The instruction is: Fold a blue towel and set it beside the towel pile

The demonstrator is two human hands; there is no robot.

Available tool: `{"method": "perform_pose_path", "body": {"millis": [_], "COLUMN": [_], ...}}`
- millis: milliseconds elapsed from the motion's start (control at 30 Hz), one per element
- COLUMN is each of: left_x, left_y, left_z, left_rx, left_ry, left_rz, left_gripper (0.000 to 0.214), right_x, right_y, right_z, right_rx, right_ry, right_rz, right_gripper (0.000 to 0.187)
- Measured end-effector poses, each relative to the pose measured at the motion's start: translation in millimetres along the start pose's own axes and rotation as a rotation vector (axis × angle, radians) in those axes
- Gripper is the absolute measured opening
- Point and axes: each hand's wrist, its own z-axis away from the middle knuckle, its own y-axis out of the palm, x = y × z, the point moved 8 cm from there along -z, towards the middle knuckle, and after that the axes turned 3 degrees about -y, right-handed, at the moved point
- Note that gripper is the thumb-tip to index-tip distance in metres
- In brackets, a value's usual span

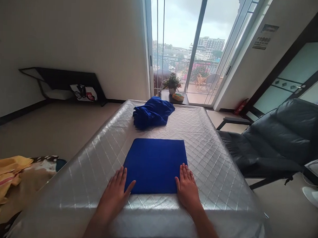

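A flat blue folded cloth (156, 166) lies on the table near me, its edges fairly straight. My left hand (117, 187) rests at its near left corner, fingers stretched out and thumb on the fabric. On the opposite side, my right hand (187, 187) lies flat along the right edge, fingers extended and thumb touching the cloth. Neither hand grips anything. Farther back on the table sits a crumpled blue cloth (153, 113) in a loose heap, apart from both hands.
The table has a silver quilted cover (101, 165). A black armchair (269, 138) stands at the right, and yellow cloth (6, 175) lies low at the left. Beyond the far edge, a potted plant (172, 83) stands before the glass door.
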Motion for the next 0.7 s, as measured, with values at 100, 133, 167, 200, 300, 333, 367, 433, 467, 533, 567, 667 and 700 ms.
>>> {"method": "perform_pose_path", "body": {"millis": [100,133,167,200,300,333,367,433,467,533,567,667,700], "left_x": [-1.1,-2.4,-2.7,-1.9,5.8,8.3,9.5,4.0,-5.0,-39.0,-63.5,-149.0,-174.1], "left_y": [1.1,2.1,3.3,5.0,10.4,10.6,8.9,-0.8,-7.7,-21.1,-25.8,-28.1,-25.6], "left_z": [0.5,0.0,-0.5,-1.0,-3.7,-5.9,-9.3,-19.8,-26.8,-42.7,-50.5,-68.1,-72.4], "left_rx": [0.063,0.074,0.078,0.077,0.081,0.088,0.091,0.084,0.079,0.082,0.097,0.168,0.183], "left_ry": [-0.048,-0.052,-0.055,-0.056,-0.055,-0.056,-0.059,-0.065,-0.051,0.038,0.120,0.431,0.513], "left_rz": [-0.001,0.000,0.002,0.004,0.011,0.013,0.015,0.021,0.027,0.049,0.066,0.136,0.156], "left_gripper": [0.096,0.097,0.098,0.098,0.096,0.096,0.096,0.095,0.093,0.089,0.087,0.080,0.078], "right_x": [0.8,1.0,1.5,2.2,5.6,6.5,7.0,6.2,4.6,-0.3,-2.9,-7.5,-8.0], "right_y": [-1.0,-1.6,-3.0,-5.9,-20.9,-25.5,-28.8,-29.8,-27.8,-20.9,-16.8,-7.1,-5.4], "right_z": [0.3,-0.4,-2.1,-4.9,-21.2,-28.7,-36.8,-52.8,-59.9,-70.4,-73.5,-76.3,-76.0], "right_rx": [0.045,0.068,0.087,0.095,0.054,0.037,0.025,0.020,0.021,0.017,0.011,-0.015,-0.023], "right_ry": [0.011,0.011,0.008,0.000,-0.046,-0.061,-0.072,-0.077,-0.068,-0.033,-0.015,-0.005,-0.014], "right_rz": [0.029,0.039,0.047,0.052,0.057,0.061,0.066,0.077,0.081,0.084,0.082,0.076,0.076], "right_gripper": [0.062,0.063,0.063,0.063,0.065,0.065,0.065,0.065,0.065,0.064,0.063,0.063,0.063]}}
